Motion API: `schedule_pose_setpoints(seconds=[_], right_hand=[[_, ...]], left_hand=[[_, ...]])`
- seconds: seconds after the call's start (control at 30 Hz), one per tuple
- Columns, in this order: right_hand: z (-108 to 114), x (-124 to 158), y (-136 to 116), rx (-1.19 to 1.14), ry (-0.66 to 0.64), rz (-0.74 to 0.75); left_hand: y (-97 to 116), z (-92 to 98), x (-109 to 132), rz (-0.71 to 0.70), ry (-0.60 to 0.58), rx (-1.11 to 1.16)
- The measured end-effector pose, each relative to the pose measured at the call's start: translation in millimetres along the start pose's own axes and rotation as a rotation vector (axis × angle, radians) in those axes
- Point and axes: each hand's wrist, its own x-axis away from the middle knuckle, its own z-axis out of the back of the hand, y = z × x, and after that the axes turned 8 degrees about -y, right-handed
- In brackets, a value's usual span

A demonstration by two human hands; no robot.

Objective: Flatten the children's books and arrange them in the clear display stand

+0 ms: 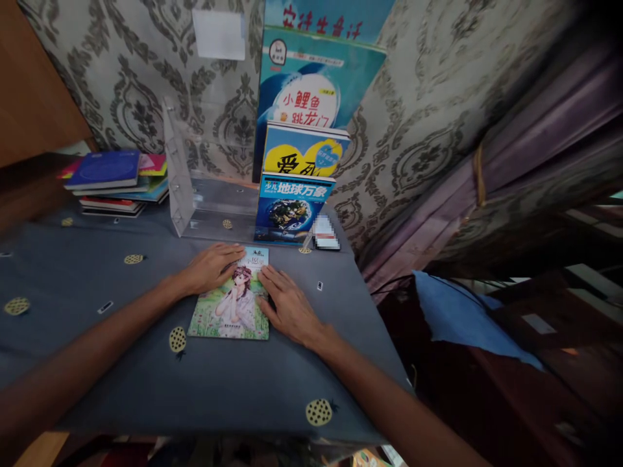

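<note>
A book (233, 308) with a drawn girl on its cover lies flat on the grey tablecloth in front of me. My left hand (211, 267) rests with fingers stretched out over the book's upper left edge. On the opposite side, my right hand (292, 305) lies with fingers extended onto the right edge of the cover. Just behind the book stands a clear tiered rack (178, 175). Its right side carries several upright books, with a blue book showing the Earth (292, 211) at the front and a yellow and blue book (304, 150) behind it.
A stack of books (104, 175) sits at the back left of the table (121, 376). A phone-like item (326, 233), partly blurred out, stands by the rack's right foot. Beyond the table's right edge are a purple curtain (448, 188) and a blue cloth (462, 318).
</note>
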Motion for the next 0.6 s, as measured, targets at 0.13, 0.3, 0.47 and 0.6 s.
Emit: schedule_pose_setpoints(seconds=[0.13, 0.3, 0.47, 0.6], right_hand=[[0.9, -0.3, -1.0, 0.007, 0.004, 0.001], [0.8, -0.6, -0.7, 0.001, 0.014, 0.008], [1.3, -0.9, 0.3, 0.003, 0.013, 0.014], [5.6, -0.8, -1.3, 0.02, -0.009, 0.004]], left_hand=[[6.7, -4.3, -25.5, -0.065, -0.054, 0.001], [11.5, -10.6, -45.5, -0.105, -0.071, 0.018], [11.9, -13.7, -47.3, -0.109, -0.043, 0.034], [14.5, -10.6, -44.8, -0.109, -0.05, 0.019]])
